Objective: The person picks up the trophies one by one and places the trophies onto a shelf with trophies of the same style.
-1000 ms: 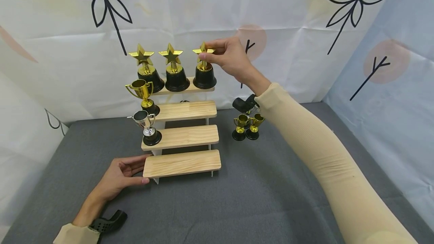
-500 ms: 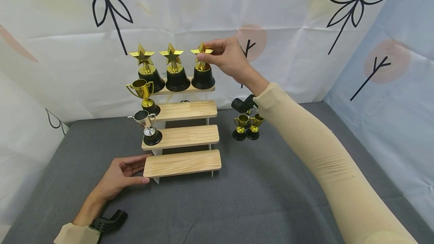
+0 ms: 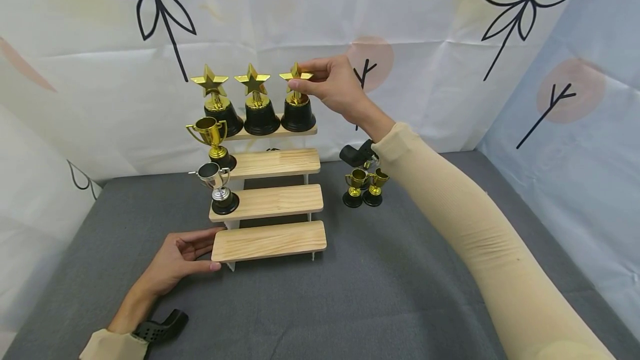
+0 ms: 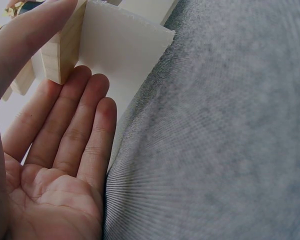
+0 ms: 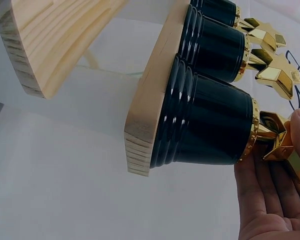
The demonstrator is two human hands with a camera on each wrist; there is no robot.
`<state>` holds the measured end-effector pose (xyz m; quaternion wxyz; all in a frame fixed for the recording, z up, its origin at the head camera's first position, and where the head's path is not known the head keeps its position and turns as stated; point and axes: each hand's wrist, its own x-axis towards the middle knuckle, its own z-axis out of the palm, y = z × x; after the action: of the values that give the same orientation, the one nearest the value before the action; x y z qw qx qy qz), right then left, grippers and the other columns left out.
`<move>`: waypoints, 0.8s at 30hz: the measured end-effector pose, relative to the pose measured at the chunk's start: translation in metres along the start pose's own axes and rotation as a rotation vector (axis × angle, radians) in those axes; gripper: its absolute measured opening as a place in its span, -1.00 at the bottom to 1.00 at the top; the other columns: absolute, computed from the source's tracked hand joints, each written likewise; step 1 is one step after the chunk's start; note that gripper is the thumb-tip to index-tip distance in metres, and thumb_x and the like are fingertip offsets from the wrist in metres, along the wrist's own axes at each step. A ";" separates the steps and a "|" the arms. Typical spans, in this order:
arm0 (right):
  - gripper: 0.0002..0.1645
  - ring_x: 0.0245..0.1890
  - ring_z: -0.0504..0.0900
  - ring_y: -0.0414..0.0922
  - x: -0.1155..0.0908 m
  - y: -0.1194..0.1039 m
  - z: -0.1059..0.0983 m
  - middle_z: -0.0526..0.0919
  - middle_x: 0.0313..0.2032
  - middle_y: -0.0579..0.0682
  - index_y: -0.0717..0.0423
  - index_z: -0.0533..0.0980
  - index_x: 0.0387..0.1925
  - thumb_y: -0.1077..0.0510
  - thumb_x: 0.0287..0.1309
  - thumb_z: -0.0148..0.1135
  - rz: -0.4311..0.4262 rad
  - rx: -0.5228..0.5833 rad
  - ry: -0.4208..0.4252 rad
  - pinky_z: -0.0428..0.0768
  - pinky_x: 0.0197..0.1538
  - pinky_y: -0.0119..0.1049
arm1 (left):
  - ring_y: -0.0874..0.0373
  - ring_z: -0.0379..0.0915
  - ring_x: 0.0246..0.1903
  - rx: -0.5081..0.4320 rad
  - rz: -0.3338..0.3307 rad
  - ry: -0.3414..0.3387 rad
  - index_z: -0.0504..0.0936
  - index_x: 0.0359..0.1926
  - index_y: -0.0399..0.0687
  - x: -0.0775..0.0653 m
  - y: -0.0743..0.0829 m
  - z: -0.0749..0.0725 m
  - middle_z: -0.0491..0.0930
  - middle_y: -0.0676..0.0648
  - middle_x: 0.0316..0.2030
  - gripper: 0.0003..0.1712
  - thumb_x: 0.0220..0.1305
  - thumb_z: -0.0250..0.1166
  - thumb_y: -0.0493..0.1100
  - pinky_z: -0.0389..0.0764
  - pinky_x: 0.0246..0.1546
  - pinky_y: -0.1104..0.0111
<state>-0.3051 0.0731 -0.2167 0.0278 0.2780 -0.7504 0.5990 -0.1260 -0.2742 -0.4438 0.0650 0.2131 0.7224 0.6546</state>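
A tiered wooden display stand (image 3: 270, 240) has several steps. My right hand (image 3: 340, 85) pinches the gold star of a star trophy (image 3: 298, 113) between thumb and fingers. That trophy's black base sits on the top step, at its right end in the right wrist view. Two like star trophies, a middle one (image 3: 261, 115) and a left one (image 3: 220, 113), share that step. A gold cup trophy (image 3: 210, 132) and a silver cup trophy (image 3: 215, 176) stand on the left ends of the two steps below. My left hand (image 3: 172, 260), fingers straight, touches the lowest step's left end.
Two small gold cup trophies, a left one (image 3: 354, 182) and a right one (image 3: 376, 182), stand on the grey cloth (image 3: 360, 293) right of the stand. Behind them, partly hidden by the right sleeve (image 3: 450, 199), lies a black object (image 3: 355, 154). A white printed backdrop (image 3: 300, 10) hangs behind.
My right hand has shifted the right star trophy slightly left along the top step, closer to the middle one. The left hand stays in place.
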 end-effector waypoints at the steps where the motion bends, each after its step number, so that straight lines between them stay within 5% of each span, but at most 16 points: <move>1: -0.52 -0.18 0.75 -0.05 0.000 0.000 0.000 0.76 -0.13 0.20 0.36 0.59 0.16 0.28 0.23 0.42 -0.005 -0.001 -0.001 0.72 -0.04 -0.20 | 0.24 0.59 0.11 -0.001 0.000 -0.001 0.32 0.26 -0.75 0.000 0.000 0.000 0.62 0.14 0.15 -0.25 0.03 0.41 -0.63 0.64 0.08 0.42; 24: -0.49 -0.13 0.75 -0.06 -0.001 -0.001 -0.001 0.71 -0.03 0.26 0.38 0.56 0.19 0.31 0.22 0.41 -0.001 0.040 -0.010 0.73 -0.01 -0.19 | 0.19 0.59 0.13 -0.038 0.033 -0.020 0.32 0.26 -0.75 0.000 -0.001 0.000 0.62 0.08 0.16 -0.26 0.03 0.38 -0.65 0.63 0.11 0.39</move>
<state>-0.3043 0.0740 -0.2157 0.0188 0.2818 -0.7383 0.6125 -0.1261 -0.2739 -0.4449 0.0653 0.2301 0.7055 0.6671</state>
